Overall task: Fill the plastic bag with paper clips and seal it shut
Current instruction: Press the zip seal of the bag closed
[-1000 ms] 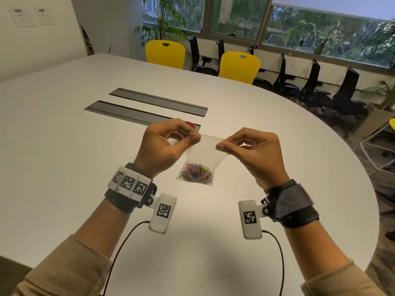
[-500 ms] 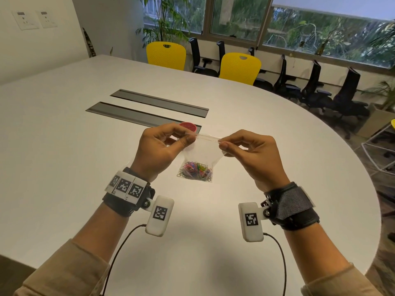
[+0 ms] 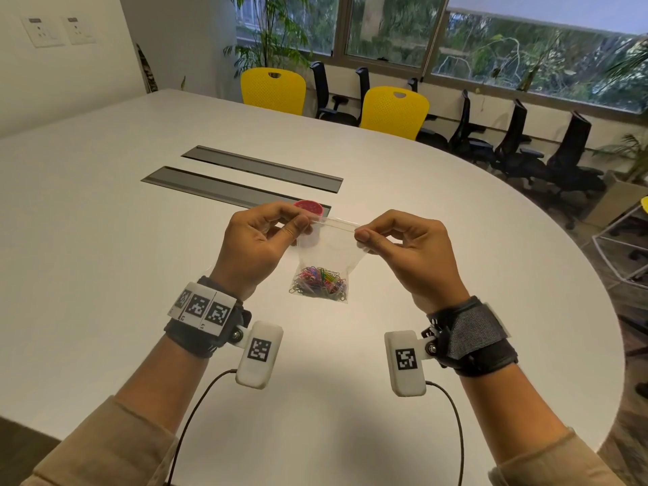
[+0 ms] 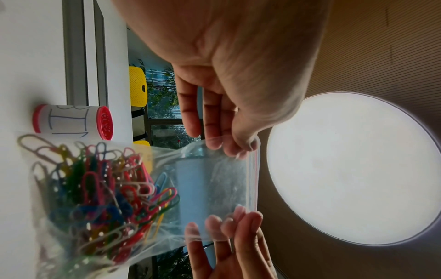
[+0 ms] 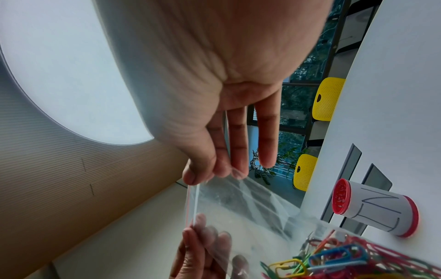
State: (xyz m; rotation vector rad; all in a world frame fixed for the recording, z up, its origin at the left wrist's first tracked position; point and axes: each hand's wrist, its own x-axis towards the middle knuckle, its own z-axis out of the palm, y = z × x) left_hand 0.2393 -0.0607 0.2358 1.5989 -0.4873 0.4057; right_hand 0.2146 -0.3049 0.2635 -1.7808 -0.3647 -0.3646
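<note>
Both hands are raised above the surface [image 3: 105, 240] and each grasps one top corner of the plastic bag [image 3: 328, 252]. The left hand [image 3: 257, 245] pinches the left end of the zip strip between thumb and forefinger; the right hand [image 3: 403, 247] pinches the right end in the same manner. The bag hangs directly between the two hands and below them, its mouth uppermost.

The zip strip [image 3: 338, 223] is the relation that governs the coming move. Its long axis runs side to side, stretched taut from one pinch to the other, so neither hand is nearer; each sits at an end. Judged from this, sealing calls for a pinch travelling along that axis while the opposite end is held.

In the right wrist view the strip [image 5: 193, 203] reads as two close lines, one red and one clear; whether they are pressed together cannot be told.

The paper clips [image 3: 321, 280], in mixed colours, lie heaped in the bottom of the bag, well below both hands. Filling appears done.

A red-capped container [image 4: 71, 121] stands on the surface just beyond the left hand.
</note>
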